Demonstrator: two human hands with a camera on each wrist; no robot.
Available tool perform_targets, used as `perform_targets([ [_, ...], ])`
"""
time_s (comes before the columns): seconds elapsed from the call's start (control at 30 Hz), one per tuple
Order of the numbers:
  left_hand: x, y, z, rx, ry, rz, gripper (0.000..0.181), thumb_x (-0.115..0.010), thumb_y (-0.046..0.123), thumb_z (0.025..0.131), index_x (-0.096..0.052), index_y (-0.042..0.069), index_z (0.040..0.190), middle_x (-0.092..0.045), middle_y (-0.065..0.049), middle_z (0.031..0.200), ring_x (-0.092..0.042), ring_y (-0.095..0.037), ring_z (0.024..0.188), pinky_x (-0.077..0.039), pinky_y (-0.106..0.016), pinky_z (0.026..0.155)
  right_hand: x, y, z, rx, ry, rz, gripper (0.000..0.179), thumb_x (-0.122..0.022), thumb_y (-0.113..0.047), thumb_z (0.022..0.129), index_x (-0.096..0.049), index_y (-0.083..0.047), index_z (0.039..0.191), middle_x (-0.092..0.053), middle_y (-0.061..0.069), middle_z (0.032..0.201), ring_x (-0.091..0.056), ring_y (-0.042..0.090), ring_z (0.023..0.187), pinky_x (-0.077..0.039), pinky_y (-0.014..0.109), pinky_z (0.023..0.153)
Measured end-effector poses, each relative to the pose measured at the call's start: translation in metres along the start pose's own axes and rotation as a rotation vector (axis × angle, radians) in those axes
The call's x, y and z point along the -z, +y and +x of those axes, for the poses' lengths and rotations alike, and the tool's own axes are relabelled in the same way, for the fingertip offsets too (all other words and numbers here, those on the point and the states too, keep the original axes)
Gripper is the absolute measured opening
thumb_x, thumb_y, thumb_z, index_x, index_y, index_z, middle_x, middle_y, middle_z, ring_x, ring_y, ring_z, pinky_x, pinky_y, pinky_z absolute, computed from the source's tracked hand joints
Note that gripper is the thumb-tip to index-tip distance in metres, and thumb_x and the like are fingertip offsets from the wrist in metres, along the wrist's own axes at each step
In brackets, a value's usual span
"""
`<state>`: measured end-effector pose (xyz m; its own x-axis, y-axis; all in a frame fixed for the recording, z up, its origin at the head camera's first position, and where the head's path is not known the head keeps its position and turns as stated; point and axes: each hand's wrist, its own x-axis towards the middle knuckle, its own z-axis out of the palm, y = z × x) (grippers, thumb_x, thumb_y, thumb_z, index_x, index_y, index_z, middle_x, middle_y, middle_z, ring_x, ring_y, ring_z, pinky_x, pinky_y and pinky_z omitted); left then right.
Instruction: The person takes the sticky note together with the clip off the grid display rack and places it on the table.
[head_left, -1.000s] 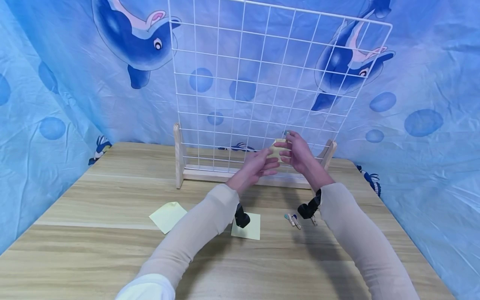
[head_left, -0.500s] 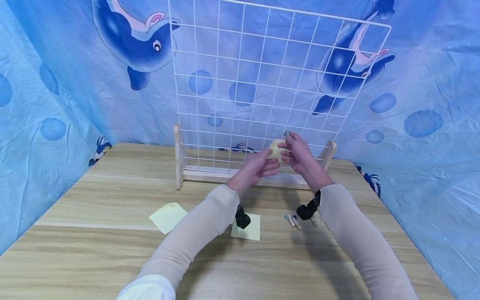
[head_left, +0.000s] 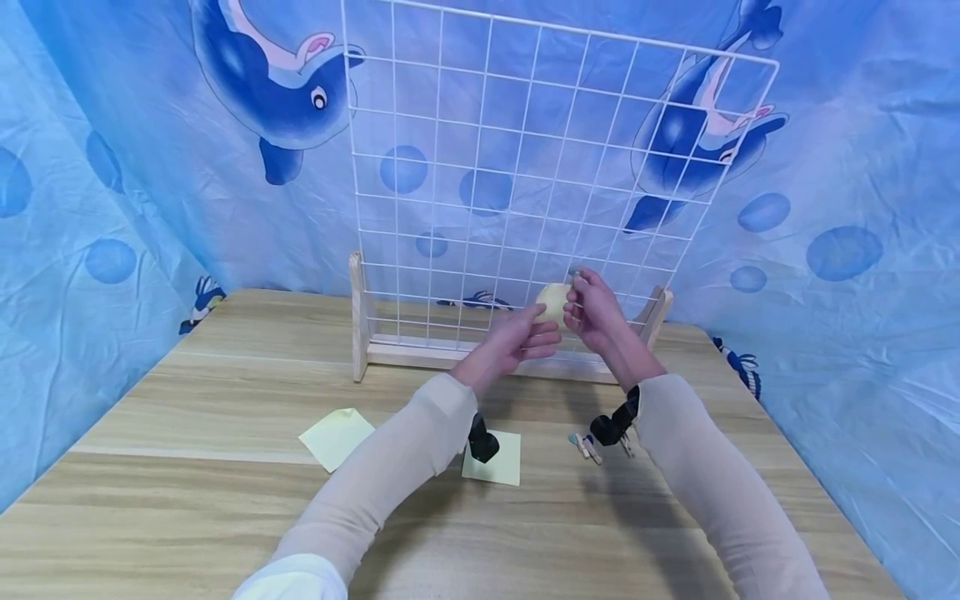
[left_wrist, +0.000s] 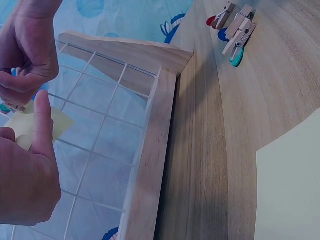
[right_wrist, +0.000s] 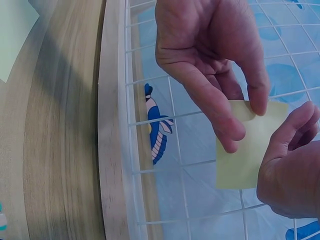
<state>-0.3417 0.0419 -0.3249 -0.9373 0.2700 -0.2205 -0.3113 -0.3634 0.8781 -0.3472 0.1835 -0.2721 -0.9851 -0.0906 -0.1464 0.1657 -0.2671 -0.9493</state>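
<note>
A pale yellow sticky note (head_left: 553, 303) is held up against the lower right of a white wire grid (head_left: 480, 133). My left hand (head_left: 517, 335) pinches the note's edge between thumb and fingers, as the right wrist view shows. At the note's upper right corner, my right hand (head_left: 597, 313) pinches a small wooden clothespin (left_wrist: 18, 108) with a teal tip. Most of that clothespin is hidden by the fingers. In the right wrist view the right hand's curled fingers (right_wrist: 295, 130) overlap the note's edge.
Wooden feet and a base bar (head_left: 420, 354) carry the grid on the wood-grain table (head_left: 187, 500). Two more sticky notes, one to the left (head_left: 337, 437) and one in the middle (head_left: 506, 460), lie there. Several colour-tipped clothespins (left_wrist: 242, 37) lie at the right. A blue dolphin-print cloth (head_left: 97, 333) hangs behind.
My right hand's lower fingers have curled in, and more of the note shows between the hands. The left hand stays nearly in place. The head view has tilted slightly upward.
</note>
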Motion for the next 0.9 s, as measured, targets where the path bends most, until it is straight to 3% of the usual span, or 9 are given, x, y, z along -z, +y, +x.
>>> perform_targets([
  [0.27,0.0014,0.0003,-0.0012,0.006,-0.024,0.019,0.044,-0.054,0.03,0.099,-0.049,0.003,0.133,-0.06,-0.022,0.127,-0.068,-0.028,0.101,-0.059,-0.03,0.072,-0.0001,0.0017,0.0009,0.018,-0.002,0.028,0.017,-0.036,-0.023,0.105,-0.044,-0.02,0.12,-0.036,-0.006,0.064,-0.042,0.004,0.053,-0.041,0.013,0.047],
  [0.5,0.0019,0.0009,-0.0015,0.011,-0.028,0.017,0.044,-0.055,0.028,0.099,-0.049,0.003,0.133,-0.065,-0.02,0.119,-0.069,-0.028,0.099,-0.059,-0.031,0.073,-0.0006,0.0019,0.0006,0.022,0.0,0.019,0.013,-0.035,-0.023,0.106,-0.048,-0.025,0.106,-0.031,-0.007,0.061,-0.041,0.005,0.052,-0.041,0.014,0.048],
  [0.73,0.0036,0.0001,-0.0004,0.014,-0.045,0.024,0.046,-0.054,0.028,0.099,-0.046,0.004,0.137,-0.063,-0.02,0.123,-0.067,-0.029,0.103,-0.057,-0.035,0.081,0.0007,0.0038,0.0004,0.023,0.009,0.029,0.014,-0.035,-0.024,0.105,-0.048,-0.023,0.112,-0.029,-0.007,0.062,-0.037,0.005,0.051,-0.039,0.015,0.048],
  [0.9,0.0044,-0.0006,-0.0008,0.013,-0.039,0.023,0.046,-0.054,0.029,0.099,-0.046,0.004,0.137,-0.062,-0.022,0.124,-0.068,-0.029,0.1,-0.058,-0.035,0.079,-0.0005,0.0042,0.0006,0.015,0.008,0.046,0.012,-0.036,-0.024,0.105,-0.047,-0.022,0.11,-0.03,-0.006,0.062,-0.037,0.004,0.049,-0.039,0.014,0.047],
])
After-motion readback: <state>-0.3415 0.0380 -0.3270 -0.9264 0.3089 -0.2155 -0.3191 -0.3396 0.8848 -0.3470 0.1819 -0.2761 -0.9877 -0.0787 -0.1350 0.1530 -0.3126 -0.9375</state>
